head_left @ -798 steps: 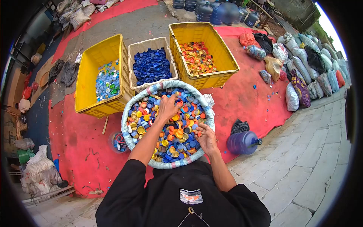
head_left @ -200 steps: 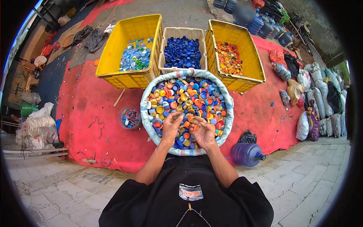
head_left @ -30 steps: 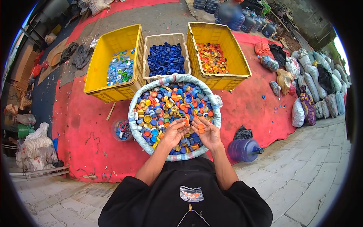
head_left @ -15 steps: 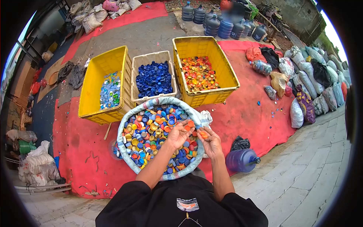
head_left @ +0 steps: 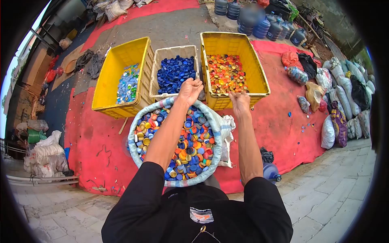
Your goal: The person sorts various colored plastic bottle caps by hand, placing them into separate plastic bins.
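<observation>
My left hand (head_left: 190,92), fingers curled closed, is over the near side of a white crate (head_left: 175,50) full of dark blue bottle caps (head_left: 175,73). My right hand (head_left: 240,101) is at the near rim of the right yellow crate (head_left: 253,75), fingers bent together. Whatever either hand holds is hidden. Orange, red and yellow bottle caps (head_left: 227,73) lie in that crate. Below my forearms, an open woven sack (head_left: 216,139) with a rolled rim is full of mixed bottle caps (head_left: 192,152).
The left yellow crate (head_left: 106,87) contains light blue, white and green caps (head_left: 128,87). Full sacks (head_left: 344,87) line the right side. Large water jugs (head_left: 275,29) stand at the back; another jug (head_left: 270,172) lies beside the sack. Red sheeting (head_left: 97,162) covers the ground.
Both hands have moved forward from above the sack to the crates, my right one also rightward. Orange caps showed in both hands before; now none is visible in them. The view has shifted.
</observation>
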The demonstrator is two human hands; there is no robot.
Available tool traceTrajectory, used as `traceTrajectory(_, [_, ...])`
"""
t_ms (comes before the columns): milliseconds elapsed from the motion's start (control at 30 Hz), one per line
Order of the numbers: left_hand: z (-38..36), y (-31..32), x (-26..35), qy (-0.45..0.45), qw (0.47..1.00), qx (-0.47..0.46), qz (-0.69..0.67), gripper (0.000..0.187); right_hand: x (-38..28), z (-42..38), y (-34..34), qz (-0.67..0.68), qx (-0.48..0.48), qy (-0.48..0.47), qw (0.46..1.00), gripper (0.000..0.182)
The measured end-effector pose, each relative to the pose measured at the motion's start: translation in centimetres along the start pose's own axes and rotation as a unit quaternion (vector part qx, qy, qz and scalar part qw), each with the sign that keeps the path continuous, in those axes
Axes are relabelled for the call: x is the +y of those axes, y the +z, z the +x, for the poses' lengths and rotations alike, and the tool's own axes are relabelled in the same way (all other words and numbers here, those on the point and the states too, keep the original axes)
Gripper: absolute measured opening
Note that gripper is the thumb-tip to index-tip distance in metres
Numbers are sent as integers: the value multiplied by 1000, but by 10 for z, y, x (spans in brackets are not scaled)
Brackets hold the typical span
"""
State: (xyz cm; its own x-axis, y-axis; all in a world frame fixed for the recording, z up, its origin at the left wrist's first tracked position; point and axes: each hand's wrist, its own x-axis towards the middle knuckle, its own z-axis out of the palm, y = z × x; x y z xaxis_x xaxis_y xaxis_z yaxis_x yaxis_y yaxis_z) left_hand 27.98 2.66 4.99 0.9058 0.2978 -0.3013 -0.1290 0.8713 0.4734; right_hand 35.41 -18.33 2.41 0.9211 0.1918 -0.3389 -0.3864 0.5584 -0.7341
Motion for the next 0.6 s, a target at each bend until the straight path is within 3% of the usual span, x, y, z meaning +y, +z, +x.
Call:
traceTrajectory(67, [-26,-39,10,6,999,23,48,75,17,-25,-20,-12,6,14,1000,64])
traceTrajectory(200, [-111,-91,15,41,990,74,117,51,46,-90,-47,-190,21,-42,981,46])
traceTrajectory(267, [-152,-111,11,54,980,98,167,31,73,-114,-68,-344,17,-123,931,38])
traceTrajectory(367, [-206,-135,2,53,927,162,333,27,80,-173,-55,-538,-2,-202,818,33])
traceTrajectory(467, [-248,-150,-6,71,904,194,374,31,97,-209,-49,-646,-92,-309,692,35])
traceTrajectory(567, [-275,-167,-12,101,880,209,414,28,108,-236,-24,-698,-141,-341,614,33])
traceTrajectory(600, [-282,-167,-12,110,866,218,436,27,114,-240,-18,-688,-168,-312,633,32])
